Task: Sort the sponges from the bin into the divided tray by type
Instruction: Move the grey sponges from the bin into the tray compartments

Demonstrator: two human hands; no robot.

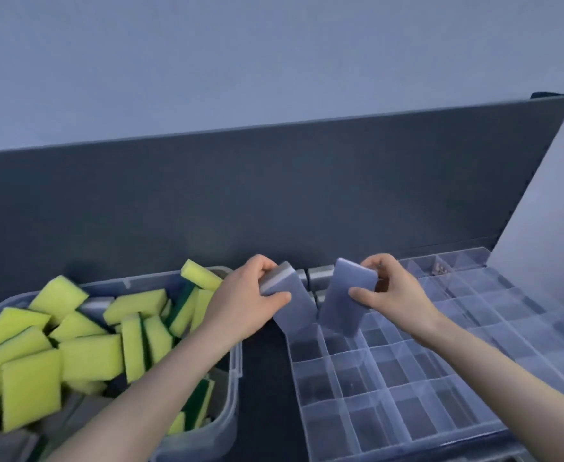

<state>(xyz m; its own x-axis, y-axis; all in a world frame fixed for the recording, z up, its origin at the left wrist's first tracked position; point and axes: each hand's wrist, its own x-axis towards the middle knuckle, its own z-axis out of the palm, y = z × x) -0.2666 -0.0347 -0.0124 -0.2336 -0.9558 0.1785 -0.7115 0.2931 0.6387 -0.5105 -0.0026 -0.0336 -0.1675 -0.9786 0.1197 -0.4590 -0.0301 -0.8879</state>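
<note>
My left hand [240, 300] grips one grey-white sponge [290, 306] by its upper end. My right hand [392, 290] pinches a second grey-white sponge [342, 300]. Both sponges stand tilted over the far left corner of the clear divided tray [407, 388], their lower ends at its compartments. A few more grey sponges [319, 276] sit upright in the tray's back row behind them. The clear bin [228, 395] at the left holds several yellow-green sponges [90, 356] and some grey ones [95, 306].
A dark upright panel [274, 195] runs along the back of the dark table. The tray's open lid [524, 315] lies flat to the right. Small bits [440, 269] lie in one far compartment. A narrow gap separates bin and tray.
</note>
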